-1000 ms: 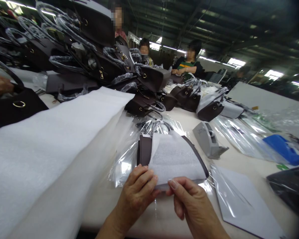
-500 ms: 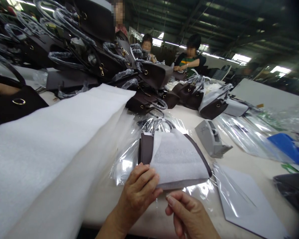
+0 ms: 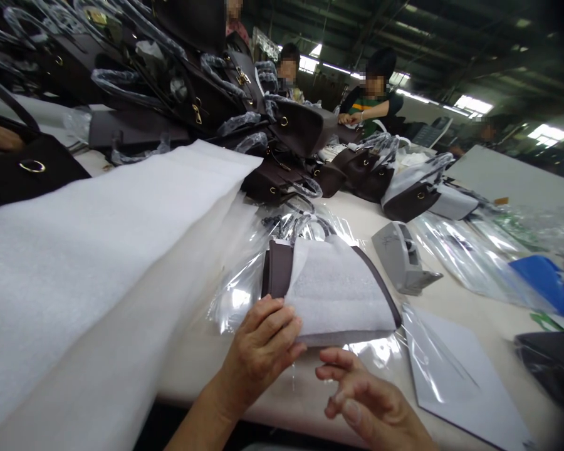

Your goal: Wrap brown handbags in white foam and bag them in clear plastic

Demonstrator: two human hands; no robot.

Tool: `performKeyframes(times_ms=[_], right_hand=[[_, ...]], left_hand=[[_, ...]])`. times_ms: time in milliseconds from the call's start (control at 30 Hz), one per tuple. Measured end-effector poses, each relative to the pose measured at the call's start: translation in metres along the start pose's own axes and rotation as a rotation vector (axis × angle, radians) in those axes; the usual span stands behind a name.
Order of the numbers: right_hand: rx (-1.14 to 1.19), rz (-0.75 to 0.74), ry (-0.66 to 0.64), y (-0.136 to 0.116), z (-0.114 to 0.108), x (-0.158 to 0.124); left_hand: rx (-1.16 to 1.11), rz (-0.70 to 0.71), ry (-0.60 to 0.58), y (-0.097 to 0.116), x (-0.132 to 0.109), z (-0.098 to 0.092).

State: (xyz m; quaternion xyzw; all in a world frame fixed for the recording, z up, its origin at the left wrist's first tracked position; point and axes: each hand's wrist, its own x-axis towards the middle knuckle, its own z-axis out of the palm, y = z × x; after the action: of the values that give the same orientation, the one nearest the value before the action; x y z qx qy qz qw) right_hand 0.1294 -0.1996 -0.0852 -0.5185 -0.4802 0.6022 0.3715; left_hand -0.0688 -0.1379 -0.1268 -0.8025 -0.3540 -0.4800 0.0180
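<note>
White foam-like wrap noted first: one white sheet (image 3: 341, 288) lies over most of the near face of the brown bag (image 3: 281, 269), which lies at the centre of the frame, base toward the worker, on clear plastic (image 3: 237, 294) spread over the pale table (image 3: 202, 363). Left hand (image 3: 266, 332): fingers bent over the bag's lower left corner, grasping the edge there; whether they pinch the sheet alone or the bag with it, cannot tell. Right hand (image 3: 376, 394): released, fingers loosely curled and apart, nothing in them, just below the bag's lower edge and not touching it. Progress, as judged from my spot: handles (image 3: 310, 219) wrapped in clear film, sheet laid on and reaching down to the base; these count as done. Outstanding: a brown strip at the left side is bare, with only a thin dark edge showing at the right; clear plastic seen around and below the bag, none visible over its front. No tape visible on the sheet; underside hidden. Estimate: partway, covering more advanced than enclosing. Nearby: grey dispenser (image 3: 399, 260) just right of the bag, flat white board (image 3: 451, 369) at lower right, large white sheeting (image 3: 98, 238) across the left of the frame. Upper left to centre: heap of dark bags (image 3: 296, 128), many handles film-wrapped. Co-worker (image 3: 371, 94) in a striped top, upper right of centre, hands near the bags.
</note>
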Motion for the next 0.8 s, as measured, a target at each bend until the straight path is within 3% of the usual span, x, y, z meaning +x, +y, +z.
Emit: performKeyframes(times_ms=[133, 467, 633, 800], right_hand=[[0.009, -0.019, -0.059, -0.018, -0.003, 0.007], [0.270, 0.293, 0.048, -0.071, 0.013, 0.039], [0.412, 0.350, 0.055, -0.068, 0.017, 0.050], [0.377, 0.423, 0.069, -0.049, 0.020, 0.038]], left_hand=[[0.001, -0.002, 0.013, 0.001, 0.001, -0.001], [-0.002, -0.031, 0.021, 0.000, -0.005, -0.001], [-0.018, -0.045, 0.049, -0.001, -0.005, 0.001], [-0.029, -0.058, 0.035, -0.002, -0.006, 0.002]])
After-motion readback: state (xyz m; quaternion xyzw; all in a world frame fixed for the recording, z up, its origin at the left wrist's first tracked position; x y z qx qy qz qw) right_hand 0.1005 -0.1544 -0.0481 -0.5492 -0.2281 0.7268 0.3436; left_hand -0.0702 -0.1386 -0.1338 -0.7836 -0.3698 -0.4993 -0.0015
